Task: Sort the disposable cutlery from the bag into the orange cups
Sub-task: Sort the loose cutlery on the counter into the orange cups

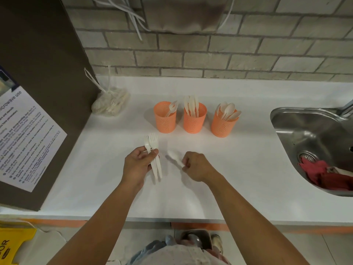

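Here we are at the smooth white counter [210, 188], and the left hand [140, 164] grips a small bundle of pale plastic forks [153, 150], fingers and thumb curled round the middle of the handles. The forks run lengthwise away from the person, tines towards the brick wall [210, 54] and handle ends back towards the body. How many there are in the bundle, I can't count, they overlap.

Over to the right hand [196, 166]: its fingertips pinch the handle end of a white spoon [174, 158]. The spoon slants, its rounded bowl aimed up and to the left towards the forks, just above the counter. It's blurred, so the edges are soft.

Behind the hands stand three round orange mesh cups in a row. The left cup [165, 121] holds a few pale pieces I can't identify. The middle cup [194, 121] has long, flat, upright knives. The right cup [222, 127] is packed with spoons, bowls up and fanned to the right.

The clear, crinkly bag [109, 104] sits in the far left corner, knotted at the top, with more cutlery dimly showing through it. At the right, a shiny steel sink [298, 131] is cut off by the frame, with a crumpled red cloth [324, 175] lying in it
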A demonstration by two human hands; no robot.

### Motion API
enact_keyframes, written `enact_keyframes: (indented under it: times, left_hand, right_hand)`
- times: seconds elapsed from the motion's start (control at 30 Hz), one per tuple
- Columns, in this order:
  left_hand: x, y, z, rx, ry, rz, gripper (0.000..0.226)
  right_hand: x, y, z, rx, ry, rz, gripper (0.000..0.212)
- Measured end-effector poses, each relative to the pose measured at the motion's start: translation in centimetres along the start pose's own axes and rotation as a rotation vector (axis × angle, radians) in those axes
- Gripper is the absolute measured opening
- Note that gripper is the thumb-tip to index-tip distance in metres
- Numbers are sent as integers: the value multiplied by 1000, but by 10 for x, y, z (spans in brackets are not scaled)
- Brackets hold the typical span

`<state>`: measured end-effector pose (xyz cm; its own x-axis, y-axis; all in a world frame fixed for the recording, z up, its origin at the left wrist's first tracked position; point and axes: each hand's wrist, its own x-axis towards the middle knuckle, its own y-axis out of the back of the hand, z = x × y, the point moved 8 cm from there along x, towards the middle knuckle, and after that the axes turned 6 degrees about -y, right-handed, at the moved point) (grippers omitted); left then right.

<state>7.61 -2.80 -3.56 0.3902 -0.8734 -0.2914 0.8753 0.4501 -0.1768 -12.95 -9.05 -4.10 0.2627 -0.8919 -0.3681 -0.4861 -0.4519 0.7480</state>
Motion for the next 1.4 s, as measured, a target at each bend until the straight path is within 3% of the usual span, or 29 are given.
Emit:
enact_keyframes:
  times: [0.3,0.47,0.57,0.7,0.87,1.03,1.2,1.27,1.4]
  left_hand:
    - [21,-63,37,-30,-73,-74,27]
    - [28,-96,53,-38,-106,-121,25]
    - [33,-112,59,-38,-121,-140,27]
    - [39,-127,64,-36,-137,-124,28]
    - [46,-147,70,-23,-153,-131,26]
    - [55,-155,76,8,-171,-113,25]
    - [60,-156,83,29,-205,-115,22]
    - [60,-159,86,28,-213,-131,21]
    - [61,-160,93,34,-219,-163,22]
  right_hand:
    - [9,105,17,650,-10,248,20]
    - [13,167,38,829,-53,444,15]
    - [19,201,56,800,-79,573,16]
    - [26,235,66,575,-106,688,19]
    - [49,236,75,425,-115,647,19]
    - [57,229,85,436,-133,643,37]
    - [37,244,55,444,76,881,25]
    - [36,245,25,468,189,815,20]
    - [55,219,-35,418,291,463,19]
